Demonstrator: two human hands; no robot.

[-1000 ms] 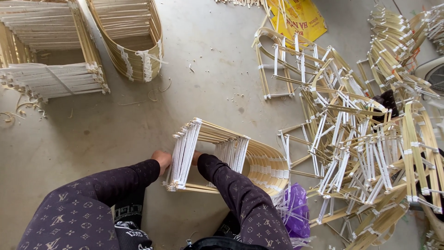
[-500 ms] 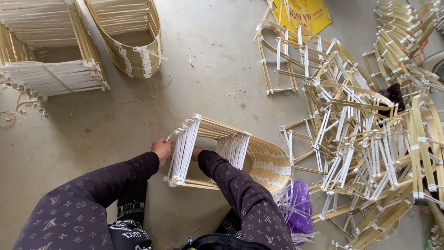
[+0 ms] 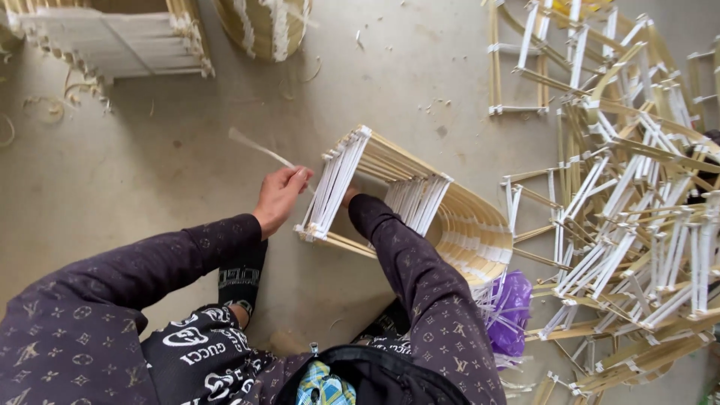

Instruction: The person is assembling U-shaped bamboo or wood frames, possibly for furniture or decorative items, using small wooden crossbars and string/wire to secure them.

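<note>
Head view: we are lashing a bamboo frame basket (image 3: 420,210) lying between our hands. Our left hand (image 3: 281,196) is pinching a pale strip (image 3: 259,148) taut; our right hand (image 3: 349,196) is reaching inside, grip hidden. Loose frames (image 3: 630,210) are lying beyond the right arm. We judge steady tension best.
</note>
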